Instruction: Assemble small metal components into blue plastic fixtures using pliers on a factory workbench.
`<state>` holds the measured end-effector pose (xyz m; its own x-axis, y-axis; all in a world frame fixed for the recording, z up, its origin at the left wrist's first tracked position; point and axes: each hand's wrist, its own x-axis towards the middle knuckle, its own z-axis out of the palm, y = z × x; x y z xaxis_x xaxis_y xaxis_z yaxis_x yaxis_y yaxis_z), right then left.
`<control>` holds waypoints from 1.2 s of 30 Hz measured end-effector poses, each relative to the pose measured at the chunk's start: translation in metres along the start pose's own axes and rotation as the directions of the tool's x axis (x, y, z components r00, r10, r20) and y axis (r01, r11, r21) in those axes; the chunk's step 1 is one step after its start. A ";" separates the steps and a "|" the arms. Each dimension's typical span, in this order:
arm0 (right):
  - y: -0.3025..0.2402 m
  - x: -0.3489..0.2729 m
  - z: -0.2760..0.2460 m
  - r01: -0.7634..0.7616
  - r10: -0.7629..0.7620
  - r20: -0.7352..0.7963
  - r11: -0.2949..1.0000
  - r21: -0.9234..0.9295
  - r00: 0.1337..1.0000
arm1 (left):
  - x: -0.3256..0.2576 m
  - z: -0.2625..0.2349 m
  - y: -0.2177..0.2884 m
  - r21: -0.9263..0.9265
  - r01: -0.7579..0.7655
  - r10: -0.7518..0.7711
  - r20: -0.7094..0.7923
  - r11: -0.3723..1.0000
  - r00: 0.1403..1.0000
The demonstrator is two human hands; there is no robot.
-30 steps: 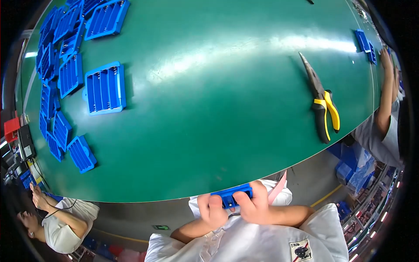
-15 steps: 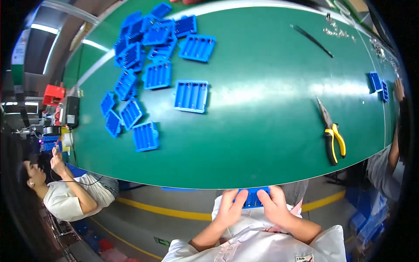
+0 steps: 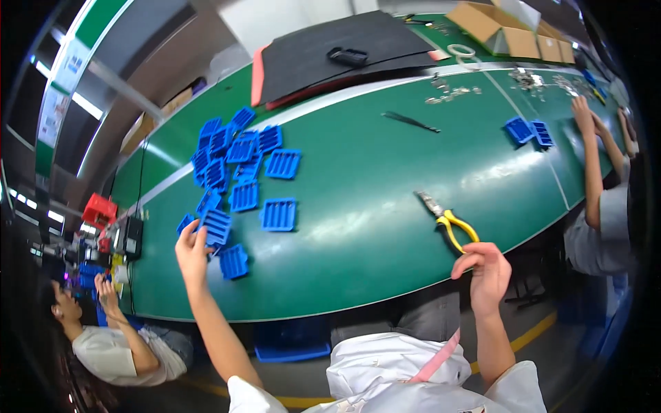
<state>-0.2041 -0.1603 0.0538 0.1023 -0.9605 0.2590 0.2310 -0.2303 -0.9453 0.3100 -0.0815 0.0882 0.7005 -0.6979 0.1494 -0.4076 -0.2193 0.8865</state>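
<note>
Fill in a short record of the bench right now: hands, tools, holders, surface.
Left hand: at a blue slotted holder; grip unclear
Right hand: loosely open, by the pliers' handles; contact unclear
Pliers: on the table, yellow-and-black handles
Dark tweezers: lying beyond the pliers
Other holders: clustered left, two far right
Surface: green table

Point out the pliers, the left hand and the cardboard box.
Pliers point(image 3: 442, 219), head view: near the joint.
Left hand point(image 3: 191, 258), head view: on the back of it.
Cardboard box point(image 3: 520, 43), head view: on a side wall.
</note>
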 end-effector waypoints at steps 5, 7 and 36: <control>-0.009 -0.008 -0.024 -0.015 0.007 -0.066 0.993 -0.118 0.998 | 0.026 -0.008 -0.006 0.407 -0.336 0.402 -0.087 0.849 0.911; -0.008 -0.007 -0.031 -0.028 0.022 -0.088 0.997 -0.071 0.996 | 0.003 0.027 0.029 0.380 -0.373 0.467 -0.195 0.846 0.862; 0.083 0.201 0.070 0.527 -0.310 0.450 0.675 -0.516 0.838 | -0.067 0.278 0.123 0.239 -0.749 0.593 0.484 0.618 0.643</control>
<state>-0.0964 -0.3615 0.0416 0.4494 -0.6630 0.5988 -0.2898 -0.7422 -0.6042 0.0500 -0.2508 0.0655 -0.0747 -0.9090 0.4101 -0.9165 0.2246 0.3311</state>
